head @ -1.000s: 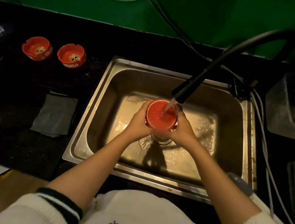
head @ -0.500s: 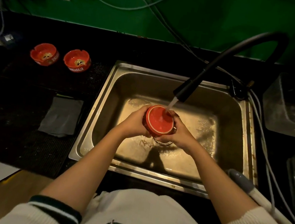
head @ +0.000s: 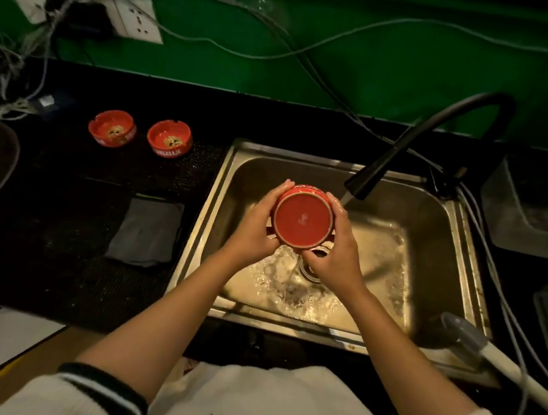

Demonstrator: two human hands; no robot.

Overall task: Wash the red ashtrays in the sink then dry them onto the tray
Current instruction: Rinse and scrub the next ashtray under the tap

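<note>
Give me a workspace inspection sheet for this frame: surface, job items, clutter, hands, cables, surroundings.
Surface: black counter around a steel sink; water runs from the black faucet into the basin.
Job's things: held ashtray over the drain, its underside facing the camera; two ashtrays upright, side by side on the counter left of the sink. Tray: not identifiable.
Clutter: grey cloth on the counter beside the sink; clear plastic containers at right.
Hands: left hand and right hand grip the held ashtray from opposite sides.
Cables: several cables hang along the wall from the wall socket; more run past the sink's right edge.
Surroundings: green wall.
</note>
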